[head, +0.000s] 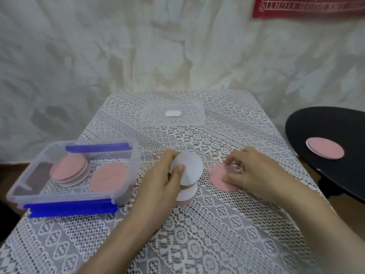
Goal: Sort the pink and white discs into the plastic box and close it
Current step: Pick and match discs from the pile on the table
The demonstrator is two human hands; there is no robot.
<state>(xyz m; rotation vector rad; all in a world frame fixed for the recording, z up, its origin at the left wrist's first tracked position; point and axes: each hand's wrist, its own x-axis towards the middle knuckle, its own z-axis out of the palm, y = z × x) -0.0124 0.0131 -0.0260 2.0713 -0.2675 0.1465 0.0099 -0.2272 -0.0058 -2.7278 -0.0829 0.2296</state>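
White lettering on the red cloth (308,6) is cropped and unreadable, as are faint marks on the boxed disc (109,176).

- White lace cloth (217,234), geometric openwork, spread over the whole bench (256,107) top.
- Black round side table (335,125), just beside the bench's right edge.
- Mottled off-white wall (118,46) behind.
- Red fabric hanging (308,6) with white lettering, on the wall at upper right, partly out of view.

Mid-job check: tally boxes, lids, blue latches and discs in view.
Clear rectangular plastic box: 1
Clear flat plastic lid: 1
Blue plastic latches: 2
Pink and white round discs: stacked, count unclear
Total excluding discs: 4
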